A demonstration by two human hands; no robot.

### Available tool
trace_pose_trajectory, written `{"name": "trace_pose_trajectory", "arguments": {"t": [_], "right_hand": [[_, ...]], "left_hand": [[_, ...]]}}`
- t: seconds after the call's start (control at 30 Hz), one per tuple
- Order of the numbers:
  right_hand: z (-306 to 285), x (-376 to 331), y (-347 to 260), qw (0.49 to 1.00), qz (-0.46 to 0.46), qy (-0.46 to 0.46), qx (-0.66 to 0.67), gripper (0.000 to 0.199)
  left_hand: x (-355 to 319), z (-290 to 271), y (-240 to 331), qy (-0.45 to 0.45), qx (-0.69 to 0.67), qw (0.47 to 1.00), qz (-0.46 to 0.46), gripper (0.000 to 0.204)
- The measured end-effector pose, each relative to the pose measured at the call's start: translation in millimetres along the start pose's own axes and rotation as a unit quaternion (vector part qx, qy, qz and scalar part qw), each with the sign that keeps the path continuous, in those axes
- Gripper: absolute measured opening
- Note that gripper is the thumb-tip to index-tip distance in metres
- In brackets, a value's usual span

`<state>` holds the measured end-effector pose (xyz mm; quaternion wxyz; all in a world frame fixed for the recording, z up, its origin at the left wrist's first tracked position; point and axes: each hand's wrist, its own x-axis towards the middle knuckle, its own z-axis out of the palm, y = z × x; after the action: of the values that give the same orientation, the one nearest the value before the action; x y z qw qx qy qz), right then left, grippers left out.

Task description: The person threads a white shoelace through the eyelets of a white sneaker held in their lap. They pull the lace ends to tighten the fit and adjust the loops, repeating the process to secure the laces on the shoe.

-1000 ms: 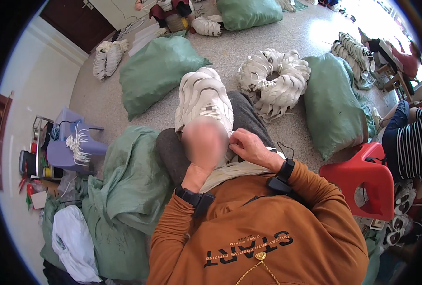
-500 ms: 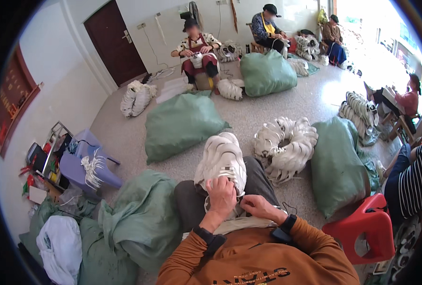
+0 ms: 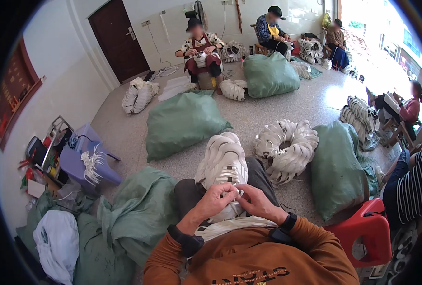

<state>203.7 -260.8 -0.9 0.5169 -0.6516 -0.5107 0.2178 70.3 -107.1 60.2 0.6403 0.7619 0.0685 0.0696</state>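
A stack of white shoe uppers [image 3: 220,159] rests between my knees, and dark eyelet marks and white lacing show down the front of the nearest one. My left hand [image 3: 215,202] is closed, its thumb and forefinger pinched at the lower end of this lacing. Right beside it, my right hand [image 3: 257,202] pinches at the same spot, the fingertips almost meeting. Both seem to grip a white shoelace, mostly hidden by the fingers. A bundle of loose white laces [image 3: 237,225] lies across my lap under my wrists.
Green sacks [image 3: 185,124] stand ahead, with another sack [image 3: 337,166] at right. A ring of white uppers [image 3: 287,149] sits on the floor. A purple chair [image 3: 85,159] holding laces is at left; a red stool [image 3: 367,232] is near right. Several people sit working around the room.
My left hand has moved down off the front of the upper. My right hand has come in to meet it, fingertip to fingertip. The view has shifted slightly.
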Motion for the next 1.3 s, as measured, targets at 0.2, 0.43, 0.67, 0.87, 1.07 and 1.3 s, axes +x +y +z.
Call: {"name": "trace_pose_trajectory", "arguments": {"t": [0.2, 0.43, 0.67, 0.87, 1.07, 1.3], "right_hand": [[26, -3, 19, 0.996, -0.018, -0.039, -0.082, 0.029], [39, -4, 38, 0.974, 0.118, -0.127, 0.146, 0.029], [27, 3, 28, 0.952, 0.198, -0.106, 0.206, 0.028], [47, 13, 21, 0.88, 0.301, -0.151, 0.336, 0.036], [30, 10, 30, 0.761, 0.353, -0.114, 0.533, 0.021], [-51, 4, 6, 0.998, 0.024, -0.02, -0.062, 0.022]], "left_hand": [[-28, -9, 40, -0.007, -0.087, 0.992, -0.094, 0.023], [-62, -85, 48, 0.08, 0.115, 0.987, -0.078, 0.023], [-82, -155, 18, 0.136, 0.495, 0.858, -0.012, 0.015], [-94, -211, 22, 0.202, 0.56, 0.804, 0.002, 0.013], [-91, -242, -19, 0.296, 0.592, 0.749, -0.023, 0.015], [-86, -192, -108, 0.28, 0.547, 0.767, -0.183, 0.018]]}}
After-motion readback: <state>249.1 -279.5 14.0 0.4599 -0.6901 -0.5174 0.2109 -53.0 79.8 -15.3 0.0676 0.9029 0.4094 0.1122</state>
